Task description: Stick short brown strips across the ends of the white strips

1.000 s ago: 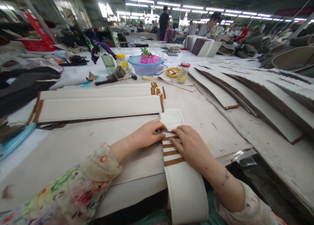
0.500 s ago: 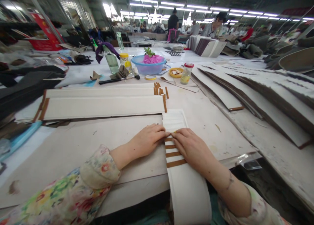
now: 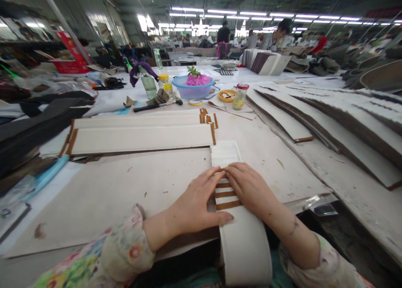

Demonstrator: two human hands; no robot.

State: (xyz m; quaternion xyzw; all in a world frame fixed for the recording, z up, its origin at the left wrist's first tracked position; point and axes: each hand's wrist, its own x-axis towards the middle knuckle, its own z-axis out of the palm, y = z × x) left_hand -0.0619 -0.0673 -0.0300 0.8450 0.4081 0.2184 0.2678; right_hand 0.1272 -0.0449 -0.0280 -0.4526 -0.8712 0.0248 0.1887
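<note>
A long cream panel (image 3: 246, 246) runs toward me over the table's front edge, its near end curving down. Brown strips (image 3: 228, 205) lie across it in parallel rows. At its far end is a whiter, ribbed section (image 3: 225, 151). My left hand (image 3: 199, 202) is open along the panel's left side, fingertips at the farthest brown strip and thumb spread onto the cream surface. My right hand (image 3: 249, 187) rests over the right edge, its fingers together and closed on that same strip, whose middle shows between the fingertips. Its thumb is mostly hidden.
Cream panels with brown ends (image 3: 141, 138) lie at left, beside loose brown strips (image 3: 205, 117). Behind stand a blue basin (image 3: 193, 91), a glass jar (image 3: 240, 97), a yellow dish (image 3: 226, 96) and a black-handled brush (image 3: 157, 106). Stacked panels (image 3: 342, 133) fill the right.
My left hand has opened, its thumb moving away from the fingers and toward me onto the panel. My right hand stays at the strip. The view has shifted slightly left.
</note>
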